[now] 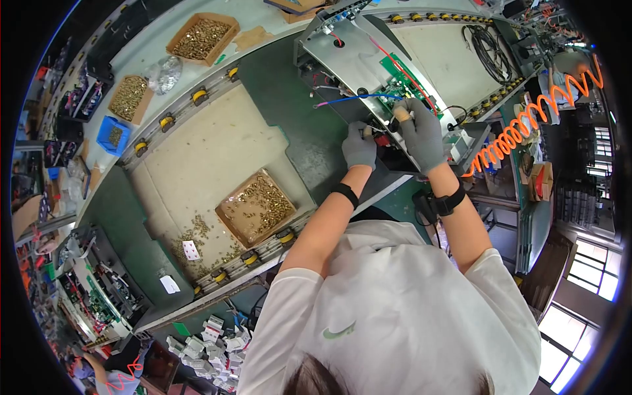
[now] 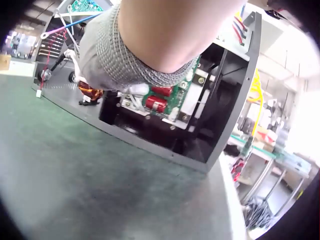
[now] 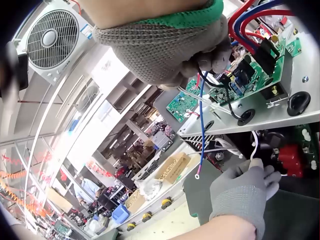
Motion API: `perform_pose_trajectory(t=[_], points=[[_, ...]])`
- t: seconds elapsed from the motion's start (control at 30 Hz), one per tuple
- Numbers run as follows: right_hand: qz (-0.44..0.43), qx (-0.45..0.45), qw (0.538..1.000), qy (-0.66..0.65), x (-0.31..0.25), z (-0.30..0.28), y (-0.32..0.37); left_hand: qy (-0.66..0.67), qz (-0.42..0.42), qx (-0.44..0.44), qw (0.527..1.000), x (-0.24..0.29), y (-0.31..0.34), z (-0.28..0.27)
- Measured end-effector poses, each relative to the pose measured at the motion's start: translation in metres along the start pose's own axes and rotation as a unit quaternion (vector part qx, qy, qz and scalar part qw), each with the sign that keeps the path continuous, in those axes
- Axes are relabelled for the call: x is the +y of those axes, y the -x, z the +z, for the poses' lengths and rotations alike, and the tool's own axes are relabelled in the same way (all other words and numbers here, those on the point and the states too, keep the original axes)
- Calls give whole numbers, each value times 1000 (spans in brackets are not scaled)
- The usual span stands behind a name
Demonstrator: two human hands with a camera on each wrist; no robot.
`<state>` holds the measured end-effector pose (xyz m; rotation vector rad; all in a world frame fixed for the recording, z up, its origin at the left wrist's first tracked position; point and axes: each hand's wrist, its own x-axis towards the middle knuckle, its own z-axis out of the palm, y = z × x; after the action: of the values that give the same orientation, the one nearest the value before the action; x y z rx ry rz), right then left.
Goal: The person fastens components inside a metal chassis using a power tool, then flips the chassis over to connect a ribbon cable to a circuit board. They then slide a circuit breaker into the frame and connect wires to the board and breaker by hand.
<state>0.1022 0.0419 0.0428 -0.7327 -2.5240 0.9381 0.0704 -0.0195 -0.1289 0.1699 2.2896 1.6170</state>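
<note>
A metal chassis [image 1: 355,56] with a green circuit board [image 1: 400,84] stands on the bench. At its open side my gloved left hand [image 3: 240,192] pinches a thin white wire [image 3: 255,145] that runs up into the chassis. Red cylindrical parts [image 3: 290,160] sit just beyond those fingers. My gloved right hand [image 1: 421,135] is over the board, its fingers curled on a black wire [image 3: 229,95] that loops down to a rubber grommet [image 3: 246,117]. A blue wire [image 3: 202,127] with a ring terminal hangs below the right hand. The left fingertips are hidden in the left wrist view.
A cardboard tray [image 1: 255,209] of brass fasteners lies on the bench, loose ones spilled beside it. Further boxes of fasteners [image 1: 203,38] and a blue bin [image 1: 113,135] stand along the far side. An orange coiled hose [image 1: 520,128] hangs at the right.
</note>
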Motion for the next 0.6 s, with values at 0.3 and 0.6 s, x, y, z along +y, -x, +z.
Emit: perform_pose_trajectory(t=[0.3,0.6], points=[[60,128,988,-63,1,-9,-5,228,-16,-101,968,-10,-4,8],[-62,65,991,-100,-11,-16,0,89,257,20,962,42,28,-39]])
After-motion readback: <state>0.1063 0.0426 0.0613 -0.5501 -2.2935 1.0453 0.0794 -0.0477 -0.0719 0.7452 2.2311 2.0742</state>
